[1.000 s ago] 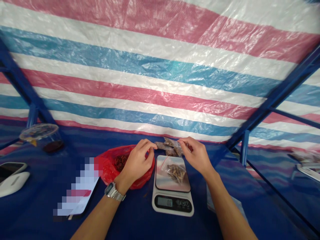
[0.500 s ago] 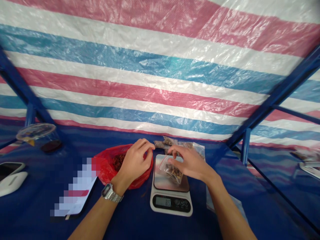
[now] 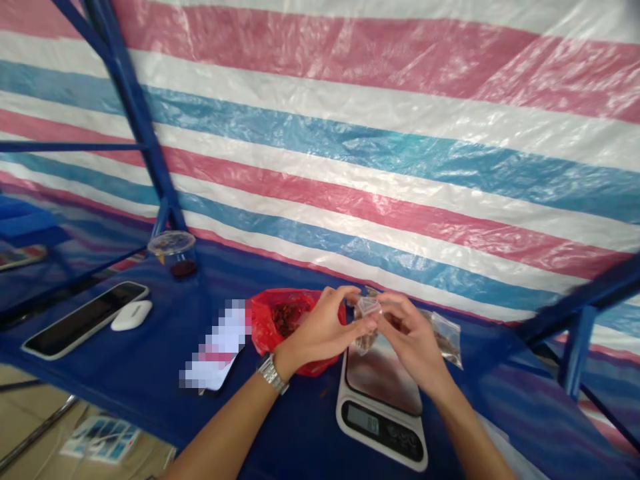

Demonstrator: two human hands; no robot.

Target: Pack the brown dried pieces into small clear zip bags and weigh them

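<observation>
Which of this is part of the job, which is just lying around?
Job: left hand, right hand, small zip bag, second zip bag, digital scale, red plastic bag of dried reddish pieces.

Lying around: black phone, white earbud case, lidded plastic cup, pixelated phone.

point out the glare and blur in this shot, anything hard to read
In the head view, glare streaks the striped tarp, the steel scale platform and the clear zip bag; the blue frame bar at right is blurred; a pixelated patch hides whatever lies beneath; the scale display is hard to read.
</observation>
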